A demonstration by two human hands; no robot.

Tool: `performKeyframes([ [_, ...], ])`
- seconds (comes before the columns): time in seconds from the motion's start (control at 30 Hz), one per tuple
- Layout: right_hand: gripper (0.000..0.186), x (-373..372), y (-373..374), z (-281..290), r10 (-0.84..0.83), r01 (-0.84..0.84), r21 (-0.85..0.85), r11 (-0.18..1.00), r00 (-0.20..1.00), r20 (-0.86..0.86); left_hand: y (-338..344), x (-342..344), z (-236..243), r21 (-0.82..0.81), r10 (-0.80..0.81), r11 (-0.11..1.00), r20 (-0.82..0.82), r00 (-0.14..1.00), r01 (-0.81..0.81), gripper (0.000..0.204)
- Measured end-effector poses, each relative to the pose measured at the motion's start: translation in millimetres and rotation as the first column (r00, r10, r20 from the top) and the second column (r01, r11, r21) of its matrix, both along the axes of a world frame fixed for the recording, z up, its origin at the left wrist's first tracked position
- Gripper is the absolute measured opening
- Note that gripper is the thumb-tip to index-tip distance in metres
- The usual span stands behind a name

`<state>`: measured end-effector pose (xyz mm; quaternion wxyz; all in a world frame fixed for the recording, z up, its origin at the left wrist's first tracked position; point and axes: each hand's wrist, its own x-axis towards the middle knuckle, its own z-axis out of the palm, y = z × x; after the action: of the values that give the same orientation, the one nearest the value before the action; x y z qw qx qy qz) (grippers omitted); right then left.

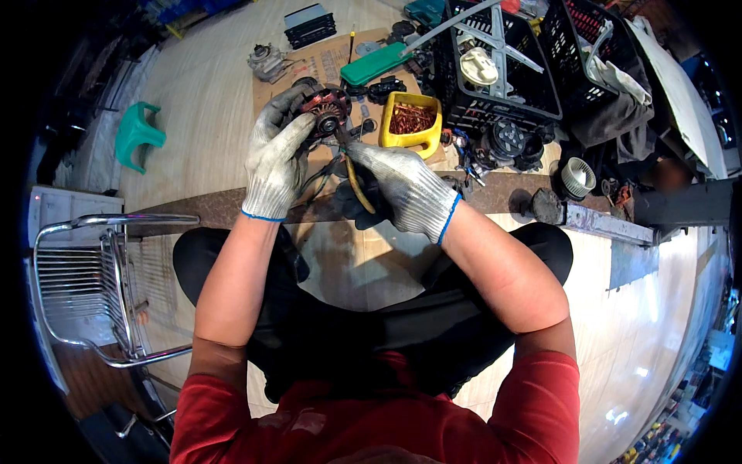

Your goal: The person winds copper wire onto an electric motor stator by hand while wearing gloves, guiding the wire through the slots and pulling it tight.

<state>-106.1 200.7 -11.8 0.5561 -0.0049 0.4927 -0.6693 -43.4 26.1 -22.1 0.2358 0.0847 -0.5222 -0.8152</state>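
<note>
My left hand (277,151), in a white knit glove with a blue cuff, is closed round a motor rotor (328,104) with reddish copper windings and a round hub facing up. My right hand (406,182), gloved alike, grips pliers (357,185) with a yellowish handle. The jaws are up against the rotor's right side; their exact bite is hidden by the glove. Just right of the rotor stands a cut-open yellow jug (425,145) holding copper wire scraps (410,118).
Cardboard (321,58) lies ahead, with a green-handled tool (375,63), a screwdriver (352,42) and a metal motor part (267,62). Black crates (502,112) stand far right. A green stool (139,135) and a chrome chair (77,224) are at left; a metal post (603,223) lies right.
</note>
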Motion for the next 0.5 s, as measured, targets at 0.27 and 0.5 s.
performKeyframes([
  [0.27, 0.035, -2.8, 4.8, -20.1, 0.029, -0.048, -0.044, 0.998, 0.937, -0.349, 1.2, 0.2, -1.0, -0.069, -0.004, 0.998, 0.045, 0.999, 0.007, 0.044],
  [0.5, 0.039, 2.7, -4.6, -58.7, -0.026, -0.077, -0.074, 0.994, 0.505, -0.863, -4.1, -0.1, -5.3, -0.043, -0.009, 0.999, 0.044, 0.999, 0.011, 0.043],
])
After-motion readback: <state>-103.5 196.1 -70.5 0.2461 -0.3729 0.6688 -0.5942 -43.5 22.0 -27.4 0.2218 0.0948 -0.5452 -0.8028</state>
